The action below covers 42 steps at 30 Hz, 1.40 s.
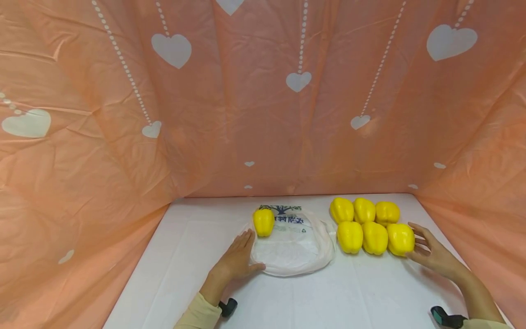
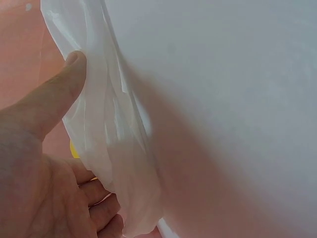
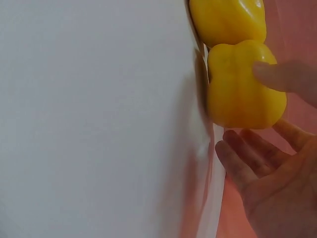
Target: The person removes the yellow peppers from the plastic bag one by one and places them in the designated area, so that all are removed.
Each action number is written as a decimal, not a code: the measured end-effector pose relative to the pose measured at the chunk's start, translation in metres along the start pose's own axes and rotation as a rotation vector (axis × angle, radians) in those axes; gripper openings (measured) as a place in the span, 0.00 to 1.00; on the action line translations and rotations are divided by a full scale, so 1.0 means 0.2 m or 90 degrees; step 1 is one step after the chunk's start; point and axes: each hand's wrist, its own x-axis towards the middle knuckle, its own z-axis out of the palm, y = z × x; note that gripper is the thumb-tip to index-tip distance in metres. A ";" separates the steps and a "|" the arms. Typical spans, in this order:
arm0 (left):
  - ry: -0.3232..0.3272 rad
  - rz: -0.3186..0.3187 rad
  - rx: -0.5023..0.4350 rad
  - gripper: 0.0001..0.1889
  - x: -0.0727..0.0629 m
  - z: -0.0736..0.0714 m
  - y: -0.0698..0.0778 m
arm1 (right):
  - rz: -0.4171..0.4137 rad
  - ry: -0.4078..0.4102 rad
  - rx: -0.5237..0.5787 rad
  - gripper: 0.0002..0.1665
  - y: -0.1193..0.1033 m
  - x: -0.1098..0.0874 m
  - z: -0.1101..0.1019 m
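My left hand (image 1: 237, 258) lies along the left rim of a white plastic bag (image 1: 326, 251), thumb stretched out at the near edge. In the left wrist view the thin bag wall (image 2: 106, 99) hangs between thumb and fingers. One yellow bell pepper (image 1: 263, 222) sits at the bag's left side, by my left fingertips. On the right, my right hand (image 1: 431, 251) is spread at the outer side of the nearest right bell pepper (image 1: 400, 239). In the right wrist view the thumb (image 3: 277, 77) overlaps that pepper, and the lower fingers (image 3: 240, 158) stand apart from it.
Several more yellow bell peppers stand close together in two rows, including a back one (image 1: 342, 210) and a front one (image 1: 349, 237). A white cloth (image 1: 181, 256) covers the table. An orange curtain (image 1: 263, 114) with pale hearts hangs behind and at both sides.
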 end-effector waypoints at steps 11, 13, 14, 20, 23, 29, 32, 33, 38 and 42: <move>0.002 -0.002 -0.009 0.56 -0.01 -0.01 0.01 | -0.044 0.092 -0.016 0.49 -0.09 0.03 0.01; 0.002 -0.001 -0.010 0.56 -0.01 -0.01 0.01 | -0.049 0.105 -0.013 0.49 -0.11 0.04 0.01; 0.002 -0.001 -0.011 0.56 -0.01 -0.01 0.01 | -0.049 0.108 -0.017 0.49 -0.12 0.05 0.01; -0.001 0.001 -0.014 0.56 -0.01 -0.01 0.01 | -0.065 0.114 -0.030 0.49 -0.21 0.10 0.02; -0.002 -0.001 -0.015 0.56 -0.01 -0.02 0.01 | -0.068 0.110 -0.031 0.49 -0.26 0.12 0.03; 0.003 0.011 -0.013 0.56 -0.01 -0.01 0.00 | -0.056 0.093 -0.034 0.49 -0.37 0.18 0.08; 0.006 0.016 -0.012 0.57 -0.01 -0.01 0.00 | -0.060 0.085 -0.030 0.48 -0.42 0.20 0.12; 0.005 0.015 -0.013 0.57 -0.01 0.00 -0.01 | -0.061 0.082 -0.027 0.48 -0.43 0.21 0.14; 0.006 0.013 -0.018 0.56 0.00 -0.01 -0.01 | -0.075 0.077 -0.017 0.48 -0.49 0.23 0.21; 0.007 0.016 -0.014 0.56 -0.01 -0.01 0.00 | -0.084 0.075 -0.015 0.48 -0.53 0.27 0.25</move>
